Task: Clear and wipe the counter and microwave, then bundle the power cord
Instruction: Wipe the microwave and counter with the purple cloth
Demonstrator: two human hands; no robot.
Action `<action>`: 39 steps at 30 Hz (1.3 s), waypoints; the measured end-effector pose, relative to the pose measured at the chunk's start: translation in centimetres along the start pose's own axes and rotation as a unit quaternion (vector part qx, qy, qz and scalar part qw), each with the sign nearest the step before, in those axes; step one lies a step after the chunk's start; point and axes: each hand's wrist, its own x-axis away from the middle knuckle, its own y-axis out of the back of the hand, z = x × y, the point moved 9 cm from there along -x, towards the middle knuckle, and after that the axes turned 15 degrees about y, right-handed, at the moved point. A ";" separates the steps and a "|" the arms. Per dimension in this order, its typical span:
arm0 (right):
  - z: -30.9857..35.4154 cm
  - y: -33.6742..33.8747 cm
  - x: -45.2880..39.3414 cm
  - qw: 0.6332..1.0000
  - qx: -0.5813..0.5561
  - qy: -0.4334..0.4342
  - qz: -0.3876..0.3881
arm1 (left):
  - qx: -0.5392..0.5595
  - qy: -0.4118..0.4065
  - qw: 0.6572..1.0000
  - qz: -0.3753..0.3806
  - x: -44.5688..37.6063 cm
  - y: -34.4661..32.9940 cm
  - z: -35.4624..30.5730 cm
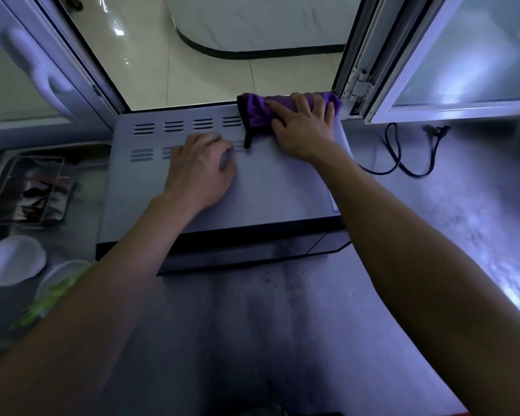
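Observation:
A grey microwave [270, 193] stands on the counter [252, 325] below an open window. My right hand [303, 130] presses a purple cloth with a black edge [255, 114] flat against the far right corner of the microwave's top. My left hand [198, 166] rests on the top near the vent slots, fingers relaxed and holding nothing. The black power cord [403, 157] lies in loose loops on the counter to the right of the microwave, its plug [437, 130] near the window frame.
A rectangular tray with dark scraps [27, 190] lies at the left. Below it stand a white lid [12, 261] and a bowl with green vegetable pieces [57, 292]. An open window sash [463, 70] juts over the counter at right, and a window handle [36, 67] is at left.

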 end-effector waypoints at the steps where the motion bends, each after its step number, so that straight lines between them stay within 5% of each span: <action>1: -0.1 0.1 0.9 1.000 -0.001 -0.006 0.001 | -0.001 -0.004 1.000 0.001 0.7 0.0 0.0; 10: -0.3 0.4 12.6 0.996 -0.012 -0.081 -0.026 | 0.015 -0.073 0.997 0.012 8.5 0.3 -2.1; 18: 2.6 -0.6 21.3 0.969 -0.015 -0.172 -0.174 | 0.030 -0.116 0.993 0.017 12.8 0.6 -1.1; 25: 4.2 -3.5 26.0 0.861 -0.186 -0.268 -0.391 | 0.027 -0.148 0.988 0.019 14.9 0.6 0.3; 31: 5.6 -6.8 25.4 0.771 -0.339 -0.302 -0.447 | 0.003 -0.175 0.984 0.022 14.9 0.2 0.1; 39: 5.8 -8.5 25.3 0.720 -0.359 -0.313 -0.505 | -0.055 -0.211 0.976 0.015 16.1 -1.6 -3.9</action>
